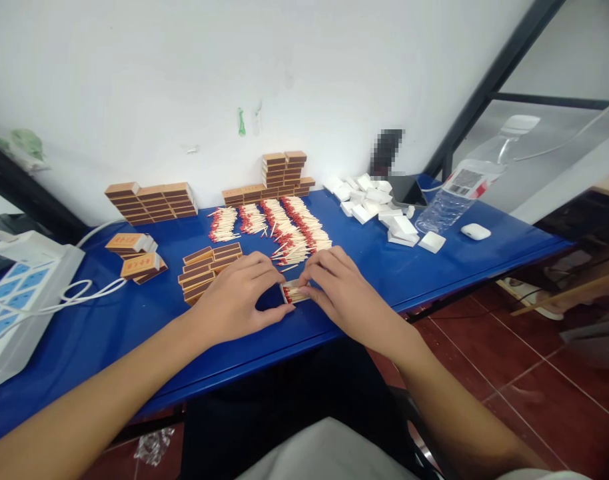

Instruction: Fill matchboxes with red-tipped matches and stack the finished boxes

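A small white matchbox tray (286, 293) lies near the table's front edge, with red-headed matches (295, 294) in it. My left hand (242, 293) is curled around the tray's left end, thumb at the near corner and fingers at the far side. From the right, my right hand (339, 293) reaches in, thumb and fingers closed on the matches at the tray's right end. Its fingers partly hide the tray. Just beyond both hands lie loose matches (297, 230) in several rows. Closed matchboxes (199, 270) are stacked beside my left hand, partly covered by it.
More matchboxes (152, 202) stand against the wall, with another stack (284, 175) behind the matches. White empty trays (367, 197) are heaped at the right, near a plastic bottle (454, 183) and a white earbud case (476, 231). A power strip (29, 307) with cables occupies the left.
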`<state>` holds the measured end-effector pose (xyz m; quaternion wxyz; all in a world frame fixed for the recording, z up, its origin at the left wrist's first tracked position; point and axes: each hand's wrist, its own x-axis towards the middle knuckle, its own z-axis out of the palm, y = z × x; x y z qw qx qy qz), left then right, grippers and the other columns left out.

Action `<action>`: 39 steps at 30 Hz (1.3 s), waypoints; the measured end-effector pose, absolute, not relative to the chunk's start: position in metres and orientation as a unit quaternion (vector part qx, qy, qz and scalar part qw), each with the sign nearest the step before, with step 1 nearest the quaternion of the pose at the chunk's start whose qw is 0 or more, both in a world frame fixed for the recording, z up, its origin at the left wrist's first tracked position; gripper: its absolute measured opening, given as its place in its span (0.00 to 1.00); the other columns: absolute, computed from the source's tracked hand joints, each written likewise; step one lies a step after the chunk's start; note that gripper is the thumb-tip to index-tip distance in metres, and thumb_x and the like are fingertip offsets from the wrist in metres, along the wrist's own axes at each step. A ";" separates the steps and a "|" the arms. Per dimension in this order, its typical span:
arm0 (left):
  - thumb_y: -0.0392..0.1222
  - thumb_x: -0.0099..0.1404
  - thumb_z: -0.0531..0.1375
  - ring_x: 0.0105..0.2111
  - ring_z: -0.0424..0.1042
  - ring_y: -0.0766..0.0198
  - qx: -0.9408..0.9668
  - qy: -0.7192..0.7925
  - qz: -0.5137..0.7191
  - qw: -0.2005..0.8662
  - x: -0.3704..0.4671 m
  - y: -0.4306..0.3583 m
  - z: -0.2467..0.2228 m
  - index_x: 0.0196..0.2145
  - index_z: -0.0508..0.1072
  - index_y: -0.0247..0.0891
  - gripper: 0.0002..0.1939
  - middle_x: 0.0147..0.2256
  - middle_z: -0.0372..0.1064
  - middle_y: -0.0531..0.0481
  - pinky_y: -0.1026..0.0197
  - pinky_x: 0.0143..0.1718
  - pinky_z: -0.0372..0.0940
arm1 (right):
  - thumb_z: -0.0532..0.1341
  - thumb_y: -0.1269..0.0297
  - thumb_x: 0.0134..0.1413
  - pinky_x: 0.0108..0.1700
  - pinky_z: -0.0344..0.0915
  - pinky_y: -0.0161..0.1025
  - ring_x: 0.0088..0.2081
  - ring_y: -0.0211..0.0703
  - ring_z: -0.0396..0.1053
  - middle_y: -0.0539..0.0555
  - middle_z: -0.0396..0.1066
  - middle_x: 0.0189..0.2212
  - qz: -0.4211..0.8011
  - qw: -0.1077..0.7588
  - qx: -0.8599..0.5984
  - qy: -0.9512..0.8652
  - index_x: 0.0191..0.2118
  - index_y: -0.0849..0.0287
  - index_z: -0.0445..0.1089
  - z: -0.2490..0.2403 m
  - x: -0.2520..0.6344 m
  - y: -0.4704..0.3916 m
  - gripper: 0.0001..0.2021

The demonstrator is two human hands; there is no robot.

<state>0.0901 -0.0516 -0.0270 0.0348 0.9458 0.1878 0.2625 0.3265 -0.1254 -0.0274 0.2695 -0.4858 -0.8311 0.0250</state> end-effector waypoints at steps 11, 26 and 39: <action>0.50 0.73 0.67 0.48 0.75 0.51 0.947 0.193 0.254 0.045 0.090 -0.052 -0.026 0.44 0.78 0.37 0.13 0.40 0.79 0.45 0.48 0.50 0.73 | 0.63 0.67 0.73 0.58 0.68 0.55 0.52 0.55 0.66 0.59 0.73 0.46 0.035 0.319 -0.467 -0.824 0.46 0.55 0.74 -0.025 0.350 -0.120 0.03; 0.47 0.71 0.68 0.48 0.75 0.50 0.948 0.180 0.260 0.041 0.090 -0.050 -0.028 0.44 0.76 0.37 0.11 0.41 0.79 0.45 0.48 0.50 0.74 | 0.62 0.67 0.74 0.58 0.69 0.53 0.52 0.53 0.67 0.58 0.72 0.45 0.075 0.299 -0.433 -0.847 0.41 0.56 0.72 -0.029 0.326 -0.126 0.05; 0.50 0.73 0.66 0.47 0.76 0.50 0.950 0.171 0.256 0.056 0.090 -0.052 -0.025 0.45 0.78 0.38 0.13 0.40 0.78 0.43 0.47 0.50 0.74 | 0.64 0.65 0.72 0.52 0.68 0.54 0.45 0.54 0.69 0.56 0.75 0.39 0.013 0.374 -0.499 -0.782 0.40 0.54 0.75 -0.035 0.347 -0.111 0.05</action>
